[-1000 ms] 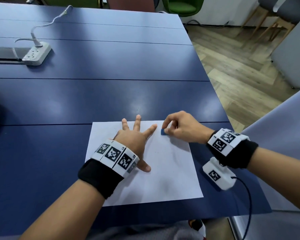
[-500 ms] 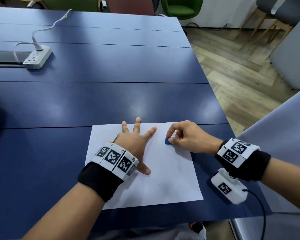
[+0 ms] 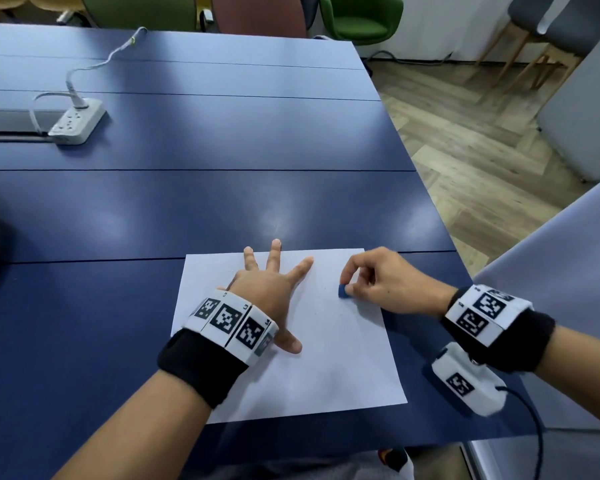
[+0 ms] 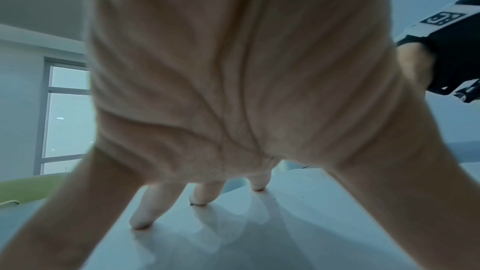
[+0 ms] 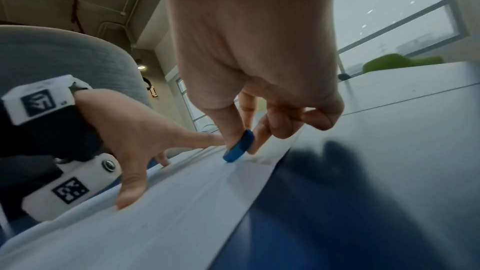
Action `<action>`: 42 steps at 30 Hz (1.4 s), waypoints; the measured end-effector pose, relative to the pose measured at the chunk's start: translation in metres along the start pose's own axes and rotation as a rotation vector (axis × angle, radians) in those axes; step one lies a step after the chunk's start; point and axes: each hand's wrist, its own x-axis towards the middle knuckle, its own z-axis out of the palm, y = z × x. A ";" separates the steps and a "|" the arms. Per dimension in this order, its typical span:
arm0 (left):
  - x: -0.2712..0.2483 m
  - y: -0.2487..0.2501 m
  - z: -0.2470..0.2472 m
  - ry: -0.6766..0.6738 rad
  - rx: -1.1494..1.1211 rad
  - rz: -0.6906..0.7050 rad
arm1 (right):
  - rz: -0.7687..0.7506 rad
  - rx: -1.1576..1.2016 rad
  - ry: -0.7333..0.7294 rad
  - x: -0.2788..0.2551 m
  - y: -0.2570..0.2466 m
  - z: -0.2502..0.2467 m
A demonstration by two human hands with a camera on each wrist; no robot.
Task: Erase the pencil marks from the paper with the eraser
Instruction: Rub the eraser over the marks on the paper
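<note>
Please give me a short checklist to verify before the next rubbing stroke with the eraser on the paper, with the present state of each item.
1. Small blue eraser pinched by right hand: ok.
2. Eraser edge touching white paper sheet: ok.
3. Left hand spread flat, pressing the sheet: ok.
4. Left fingers apart from the eraser: ok.
5. Sheet lying fully on dark blue table: ok.
6. Pencil marks remaining: cannot tell, too faint.

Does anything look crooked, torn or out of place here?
Only slightly: the paper lies a little askew to the table seams. No tears or creases show. The left hand presses it flat; the right hand pinches the eraser.
</note>
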 end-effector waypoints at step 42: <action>-0.005 0.002 -0.004 0.012 0.034 -0.001 | -0.001 -0.058 -0.046 0.000 -0.007 -0.005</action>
